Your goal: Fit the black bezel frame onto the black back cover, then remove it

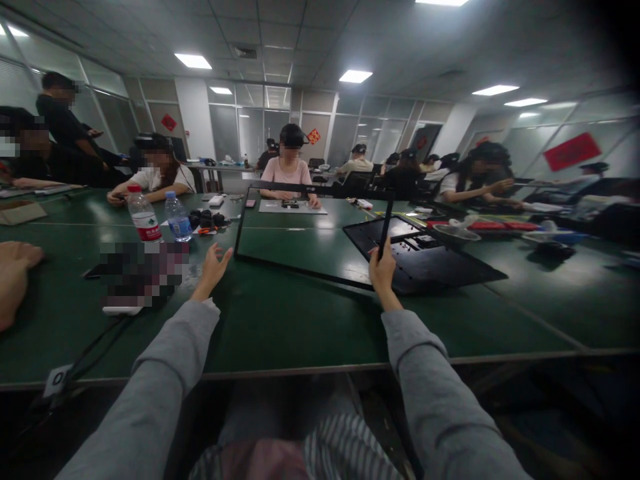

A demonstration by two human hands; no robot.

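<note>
My right hand [383, 270] is closed around the right side of a thin black rectangular bezel [300, 272], which looks like a screen frame. The bezel is tilted up over the green table, and the tabletop shows through its opening. Just left of the bezel, my left hand [214, 272] is raised with its fingers apart, holding nothing; a small gap seems to separate it from the frame. Behind and right of my right hand lies a large black panel [450, 270] with a recessed section showing small parts, possibly a laptop or monitor cover.
On the left stand a red-capped bottle [145, 217] and a blue-capped water bottle [179, 219], beside dark bundled items [207, 220]. A blurred-out device [145, 273] with a cable lies nearer. Another person's hand [17, 280] rests at far left. A person [287, 167] sits opposite.
</note>
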